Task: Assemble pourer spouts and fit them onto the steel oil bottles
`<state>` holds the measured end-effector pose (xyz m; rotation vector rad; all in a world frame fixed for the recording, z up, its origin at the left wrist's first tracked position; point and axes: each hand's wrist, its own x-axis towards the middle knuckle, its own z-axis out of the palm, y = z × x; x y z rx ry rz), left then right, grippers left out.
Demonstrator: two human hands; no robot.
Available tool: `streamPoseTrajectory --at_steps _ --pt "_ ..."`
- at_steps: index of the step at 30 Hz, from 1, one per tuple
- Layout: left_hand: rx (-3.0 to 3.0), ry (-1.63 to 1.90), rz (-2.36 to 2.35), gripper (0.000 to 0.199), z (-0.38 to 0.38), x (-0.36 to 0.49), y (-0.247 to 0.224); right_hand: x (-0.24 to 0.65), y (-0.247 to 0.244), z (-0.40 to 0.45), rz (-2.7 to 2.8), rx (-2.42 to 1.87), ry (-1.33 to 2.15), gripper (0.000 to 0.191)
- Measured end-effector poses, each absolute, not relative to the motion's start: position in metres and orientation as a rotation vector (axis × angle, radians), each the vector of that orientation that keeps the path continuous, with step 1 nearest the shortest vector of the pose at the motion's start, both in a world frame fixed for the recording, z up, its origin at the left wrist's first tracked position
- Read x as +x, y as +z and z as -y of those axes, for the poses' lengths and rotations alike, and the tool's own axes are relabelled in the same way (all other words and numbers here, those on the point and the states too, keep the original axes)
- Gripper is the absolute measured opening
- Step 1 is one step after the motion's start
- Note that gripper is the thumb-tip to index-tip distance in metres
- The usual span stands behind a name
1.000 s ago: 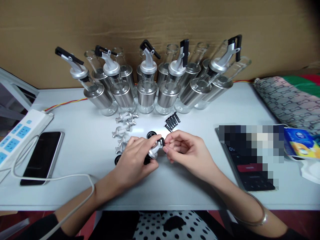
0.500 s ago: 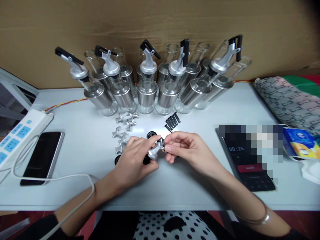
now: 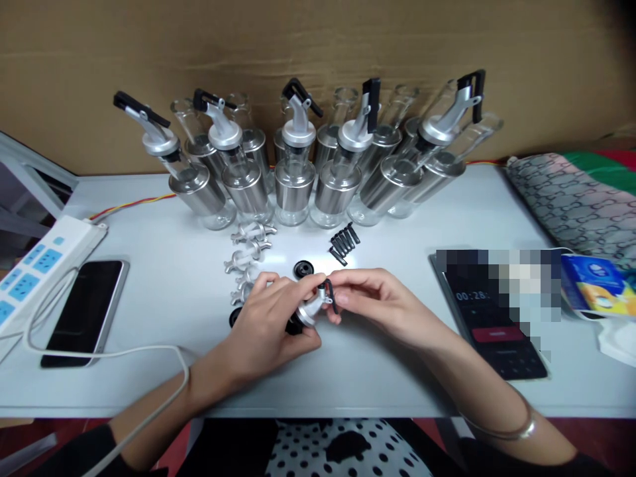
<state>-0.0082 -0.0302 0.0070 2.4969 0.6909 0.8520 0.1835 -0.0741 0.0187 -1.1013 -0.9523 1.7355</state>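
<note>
My left hand [image 3: 268,315] is closed around a silver pour spout [image 3: 310,311], its nozzle pointing up and to the right. A black flip lever [image 3: 332,298] sits at the spout's tip. With thumb and forefinger, my right hand [image 3: 385,301] pinches at this lever from the right; the exact contact is partly hidden. Just beyond my hands lies a black round stopper [image 3: 303,269], and another black part [image 3: 235,317] shows beside my left hand. Several silver spout bodies [image 3: 251,252] lie in a column to the left. Several loose black levers [image 3: 345,241] lie farther back.
Glass bottles with steel sleeves [image 3: 293,185] stand in rows at the back, the front ones topped with spouts. A phone [image 3: 82,311] and power strip [image 3: 44,265] are at left. Another phone [image 3: 497,318] and a blue-yellow packet [image 3: 596,285] lie at right. A white cable [image 3: 149,349] crosses my left forearm.
The spout in my left hand has shifted slightly right and down and tilted more to the right. My right fingers remain at the lever, which now shows more clearly.
</note>
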Motion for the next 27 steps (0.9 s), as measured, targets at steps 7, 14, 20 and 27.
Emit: streamPoseTrajectory --at_steps 7,14,20,27 --pt "2.467 0.865 -0.692 0.051 0.0319 -0.0097 0.0077 0.1853 0.0144 0.0720 0.902 -1.069 1.796 0.012" --pt "2.429 0.901 -0.668 0.048 0.0323 -0.0087 0.0087 0.1832 0.0117 0.0746 0.900 -0.973 1.800 0.019" --pt "2.405 0.917 -0.658 0.048 0.0319 -0.0087 0.0114 0.1805 0.0137 0.0786 1.027 -0.971 1.748 0.023" --pt "2.392 0.928 -0.653 0.054 0.0303 -0.0096 0.0052 0.1780 0.0141 0.0802 1.282 -1.029 1.590 0.024"
